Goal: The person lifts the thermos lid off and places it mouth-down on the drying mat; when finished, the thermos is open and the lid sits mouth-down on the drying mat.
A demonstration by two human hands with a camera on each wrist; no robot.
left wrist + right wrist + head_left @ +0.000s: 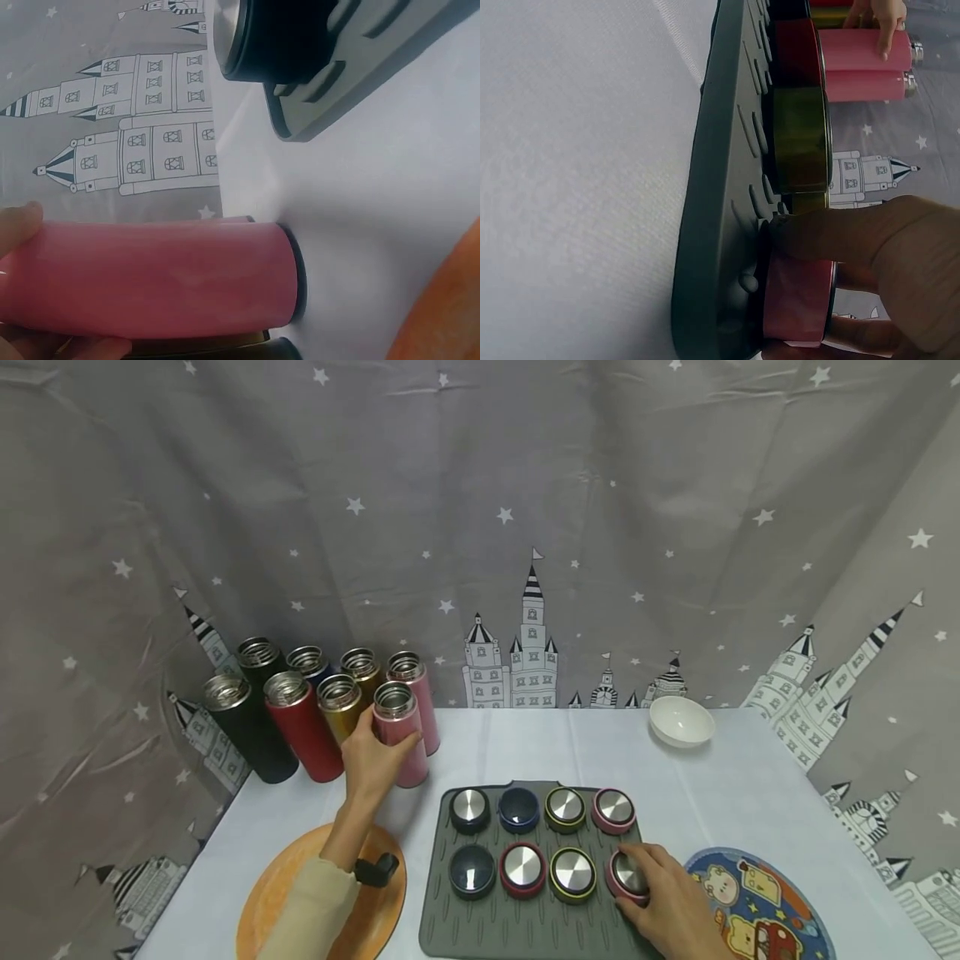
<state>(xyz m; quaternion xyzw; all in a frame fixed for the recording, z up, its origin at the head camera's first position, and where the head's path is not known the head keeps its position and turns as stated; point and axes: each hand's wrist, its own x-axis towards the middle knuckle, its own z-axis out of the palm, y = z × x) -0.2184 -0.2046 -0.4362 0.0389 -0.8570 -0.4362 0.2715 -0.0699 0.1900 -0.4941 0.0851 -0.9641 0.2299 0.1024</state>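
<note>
My left hand (375, 764) grips the front pink thermos bottle (165, 277) around its upper body. That bottle is uncapped and stands upright on the white table, with a second pink bottle (426, 710) right behind it. Over on the right, my right hand (671, 902) pinches a pink-sided lid (799, 304) between thumb and fingers. This lid sits at the front right of a grey ribbed mat (517, 935). Beside it lies a yellow-rimmed lid (573, 872), and another pink lid (614, 808) is behind it.
Open bottles stand at the back left, among them a red one (307, 735) and a black one (251, 727). Several more lids lie in two rows on the mat. An orange round placemat (258, 902), a cartoon mat (757, 893) and a white bowl (682, 722) surround it.
</note>
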